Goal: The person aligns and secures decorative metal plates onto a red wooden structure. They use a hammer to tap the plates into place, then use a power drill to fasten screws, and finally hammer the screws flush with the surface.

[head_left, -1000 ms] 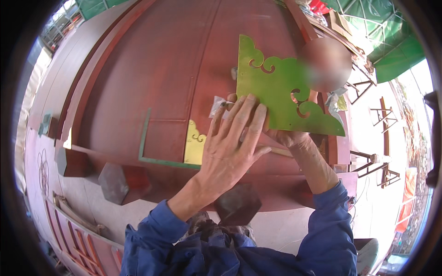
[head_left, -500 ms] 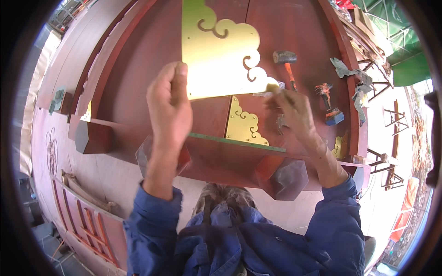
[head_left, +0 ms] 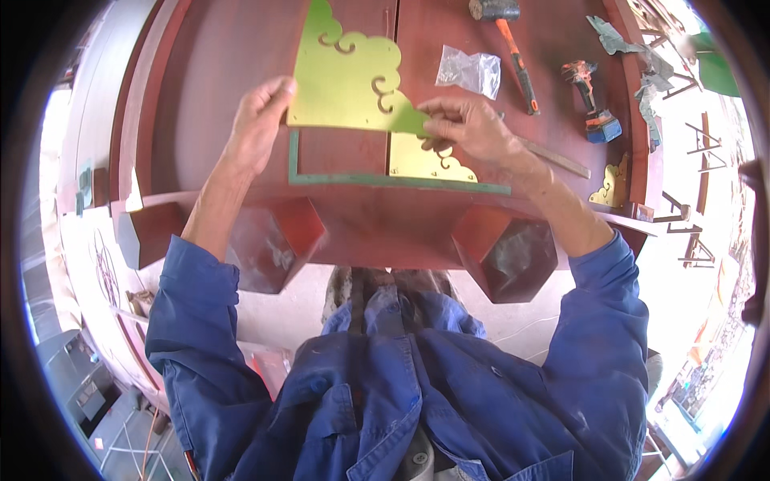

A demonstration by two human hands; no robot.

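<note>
A gold corner plate [head_left: 341, 84] with a scalloped, scroll-cut edge is raised above a dark red wooden panel [head_left: 224, 104]. My left hand [head_left: 261, 120] pinches its straight left edge between thumb and fingers. At its narrow right tip, my right hand [head_left: 473, 128] has its fingers closed on the plate. Partly hidden below lies a similar gold plate [head_left: 425, 166], with small studs along its lower edge. A green L-shaped strip [head_left: 353, 179] lies on the panel below the raised plate, along the panel's near edge.
A mallet [head_left: 517, 64] with an orange and black handle, a clear plastic bag [head_left: 469, 72] and a cordless drill [head_left: 589, 100] lie on the panel. A thin flat bar [head_left: 557, 158] is beside my right forearm. Grey gloves [head_left: 650, 72] rest on the right rim, near another gold plate [head_left: 611, 183].
Both hands have brought the gold plate lower and closer to the panel, still gripping it at left edge and right tip. The view has shifted, showing the plastic bag and flat bar more plainly.
</note>
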